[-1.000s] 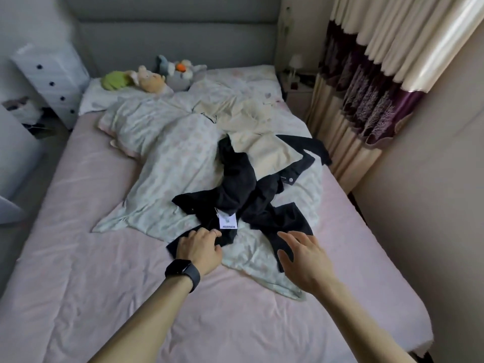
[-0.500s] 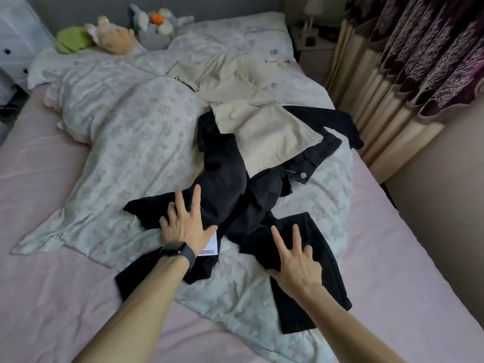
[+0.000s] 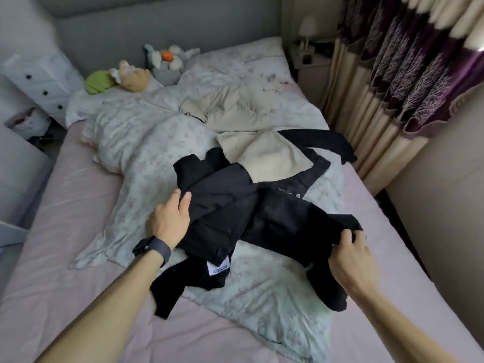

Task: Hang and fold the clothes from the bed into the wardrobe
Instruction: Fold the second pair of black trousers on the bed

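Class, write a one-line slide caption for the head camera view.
Left hand and right hand grip black clothes piled on a floral duvet, beige clothes behind.

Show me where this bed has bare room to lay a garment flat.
Widest: bare pink sheet left of the floral quilt. A narrower strip runs right of it, more below its near hem. Crowded: the middle, where a beige garment overlaps the black clothes.

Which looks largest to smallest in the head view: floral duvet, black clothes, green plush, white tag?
1. floral duvet
2. black clothes
3. green plush
4. white tag
The plush lies farther from the camera than the tag and still looks bigger, so that order is safe.
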A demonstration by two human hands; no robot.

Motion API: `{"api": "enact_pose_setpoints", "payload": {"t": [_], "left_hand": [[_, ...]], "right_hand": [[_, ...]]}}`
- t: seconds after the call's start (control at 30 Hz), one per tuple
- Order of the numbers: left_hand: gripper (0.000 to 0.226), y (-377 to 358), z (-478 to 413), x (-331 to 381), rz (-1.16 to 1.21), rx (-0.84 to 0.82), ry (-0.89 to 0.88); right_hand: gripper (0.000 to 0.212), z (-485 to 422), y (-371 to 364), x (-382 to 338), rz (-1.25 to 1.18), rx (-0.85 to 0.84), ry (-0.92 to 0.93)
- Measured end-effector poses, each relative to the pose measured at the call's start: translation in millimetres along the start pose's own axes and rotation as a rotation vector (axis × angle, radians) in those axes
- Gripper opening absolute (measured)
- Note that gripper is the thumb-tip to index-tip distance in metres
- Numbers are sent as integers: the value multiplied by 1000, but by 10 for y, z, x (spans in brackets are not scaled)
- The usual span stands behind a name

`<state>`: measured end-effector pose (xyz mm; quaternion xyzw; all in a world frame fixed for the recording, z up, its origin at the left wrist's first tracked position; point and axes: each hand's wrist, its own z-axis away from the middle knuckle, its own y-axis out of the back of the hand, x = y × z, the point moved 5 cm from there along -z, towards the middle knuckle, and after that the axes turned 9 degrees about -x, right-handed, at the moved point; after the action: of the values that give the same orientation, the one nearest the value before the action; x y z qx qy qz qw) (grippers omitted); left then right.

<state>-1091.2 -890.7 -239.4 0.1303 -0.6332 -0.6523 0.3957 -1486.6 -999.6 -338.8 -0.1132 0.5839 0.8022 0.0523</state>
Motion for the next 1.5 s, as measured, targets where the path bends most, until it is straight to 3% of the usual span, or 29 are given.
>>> {"api": "enact_pose_setpoints", "payload": {"t": [0.1,0.2,0.27,0.37,0.47,0.53,0.57,0.63,0.67,0.7,0.87,0.97,1.07,1.17,1.27,1.37,1.43,1.5], "left_hand": [[57,655,132,351,60,43,-52],[56,1115,342,720,122,86,-142],[56,1337,594,924,151,77,-215],[49,1623,989,1183,195,73,-334],[51,1920,1376,1426,281,67,-456],[53,2078,1620,1551,329,54,-534],[52,2130,1714,1593,350,43,-563],[51,2238,1858,1614,385,33,-589],[53,2314,1942,1572,407,39,-581],[54,2386,1986,1519,429,53,-562],[37,2422,2045,1172,565,37,-391],[29,2120,2356,979,684,-16,-296],[26,1679,2804,809,764,-56,-316],[45,1295,3272,695,808,-115,-319],[84,995,3689,619,763,-291,-358],[123,721,4020,551,546,-468,-400],[125,614,4154,517,357,-424,-377],[101,679,4174,544,283,-263,-340]], "right_hand": [[19,214,457,145,-22,-52,-92],[47,482,651,-66,-43,-157,-84],[63,746,733,-406,-107,-204,31],[96,1145,931,-947,-406,-219,238],[114,1461,1227,-1344,-593,-151,364],[105,1611,1444,-1479,-636,-91,388],[88,1663,1540,-1515,-642,-66,410],[33,1775,1762,-1524,-621,57,468],[15,1867,1886,-1486,-610,124,476],[11,1938,2006,-1441,-606,178,472],[18,2206,2475,-1273,-549,346,398],[22,2418,2543,-1131,-603,328,305],[29,2591,2429,-930,-657,231,183],[31,2820,2186,-792,-663,76,124],[30,3022,1937,-737,-689,-75,97],[28,3198,1847,-766,-807,-242,122],[29,3296,1871,-791,-850,-347,210],[29,3417,1949,-757,-933,-438,315]]}}
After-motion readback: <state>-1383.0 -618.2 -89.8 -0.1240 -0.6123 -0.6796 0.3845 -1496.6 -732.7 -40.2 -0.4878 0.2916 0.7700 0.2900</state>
